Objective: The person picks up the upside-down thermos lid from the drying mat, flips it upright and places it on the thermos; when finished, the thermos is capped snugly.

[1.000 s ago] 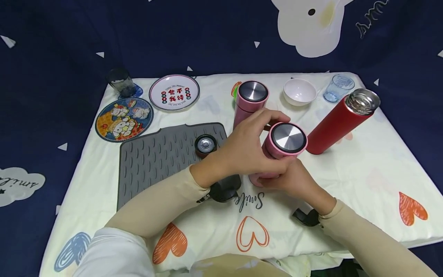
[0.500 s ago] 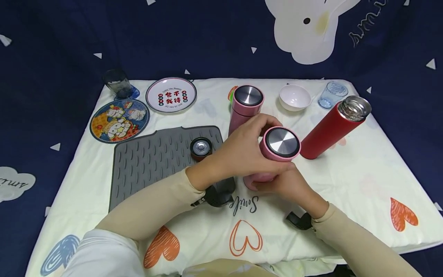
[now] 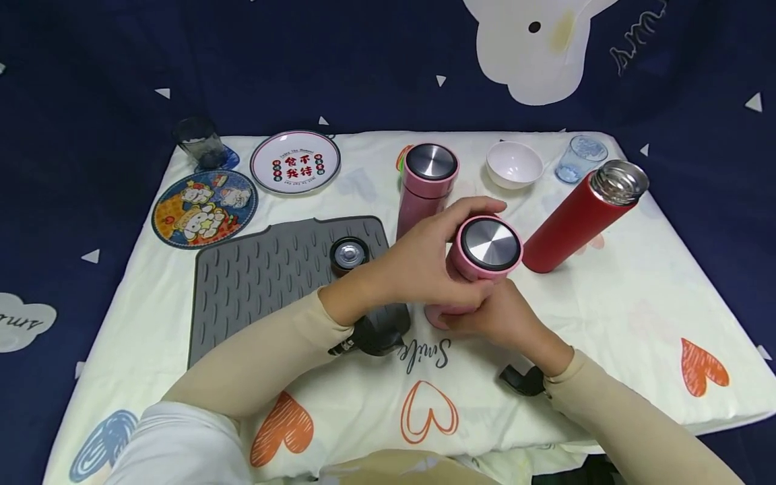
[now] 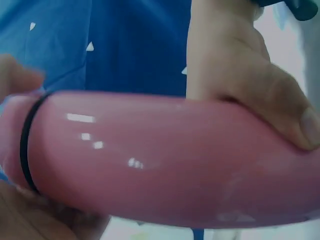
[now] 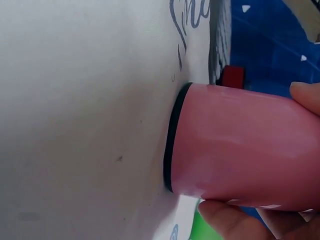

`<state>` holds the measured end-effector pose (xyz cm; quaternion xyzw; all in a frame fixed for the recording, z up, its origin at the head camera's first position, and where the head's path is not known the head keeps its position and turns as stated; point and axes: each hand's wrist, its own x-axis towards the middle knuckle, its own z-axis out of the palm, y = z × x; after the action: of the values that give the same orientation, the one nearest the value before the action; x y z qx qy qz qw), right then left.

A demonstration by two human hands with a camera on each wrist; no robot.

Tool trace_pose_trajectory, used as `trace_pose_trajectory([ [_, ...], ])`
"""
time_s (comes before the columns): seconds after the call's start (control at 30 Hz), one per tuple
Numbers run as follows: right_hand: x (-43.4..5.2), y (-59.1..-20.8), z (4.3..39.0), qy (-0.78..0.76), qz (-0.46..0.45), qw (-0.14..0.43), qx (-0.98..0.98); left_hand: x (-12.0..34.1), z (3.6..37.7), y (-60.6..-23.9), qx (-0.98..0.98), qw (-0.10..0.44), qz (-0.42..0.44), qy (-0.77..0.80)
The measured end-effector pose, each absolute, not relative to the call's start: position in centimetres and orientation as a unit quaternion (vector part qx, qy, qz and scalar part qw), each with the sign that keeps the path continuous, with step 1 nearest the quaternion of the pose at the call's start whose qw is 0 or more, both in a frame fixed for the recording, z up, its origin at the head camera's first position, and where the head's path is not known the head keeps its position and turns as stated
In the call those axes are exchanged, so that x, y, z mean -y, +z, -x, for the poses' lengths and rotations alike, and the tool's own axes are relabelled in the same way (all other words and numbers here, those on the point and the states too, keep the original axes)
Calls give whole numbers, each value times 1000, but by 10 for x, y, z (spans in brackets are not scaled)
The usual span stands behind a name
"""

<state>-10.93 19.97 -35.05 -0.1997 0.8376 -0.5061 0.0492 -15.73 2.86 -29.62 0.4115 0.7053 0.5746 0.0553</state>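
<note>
Pink flask (image 3: 479, 269), steel-topped, stands upright between both hands.

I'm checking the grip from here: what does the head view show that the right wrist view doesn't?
Only the head view shows the left hand around the cap end of the pink flask, the second pink flask, the red flask and the grey mat. Only the right wrist view shows the flask's black base ring meeting the cloth. Both show the right hand holding the flask's lower body.
</note>
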Motion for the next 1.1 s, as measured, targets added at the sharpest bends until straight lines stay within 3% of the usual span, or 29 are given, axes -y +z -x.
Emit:
trace_pose_trajectory([
  [0.2, -198, -348, 110, -469, 219, 25, -855, -28, 155, -293, -764, -25, -384, 518],
  [0.37, -200, -347, 110, -478, 205, 35, -853, -18, 162, -288, -709, 95, -408, 567],
  [0.43, -201, -346, 109, -485, 198, 45, -850, -17, 161, -286, -707, 116, -402, 569],
  [0.57, -200, -346, 110, -488, 207, 48, -846, -21, 153, -283, -767, 35, -381, 515],
  [0.63, -200, -345, 110, -487, 204, 44, -848, -23, 153, -283, -770, 24, -371, 519],
  [0.8, -202, -344, 107, -478, 180, 47, -859, -18, 165, -287, -632, 192, -385, 645],
  [0.87, -202, -344, 107, -476, 182, 51, -859, -16, 167, -288, -618, 219, -383, 651],
  [1.03, -202, -346, 109, -479, 192, 50, -855, -24, 155, -292, -712, 77, -358, 599],
  [1.1, -204, -353, 110, -485, 183, 52, -854, -27, 156, -297, -698, 83, -351, 619],
])
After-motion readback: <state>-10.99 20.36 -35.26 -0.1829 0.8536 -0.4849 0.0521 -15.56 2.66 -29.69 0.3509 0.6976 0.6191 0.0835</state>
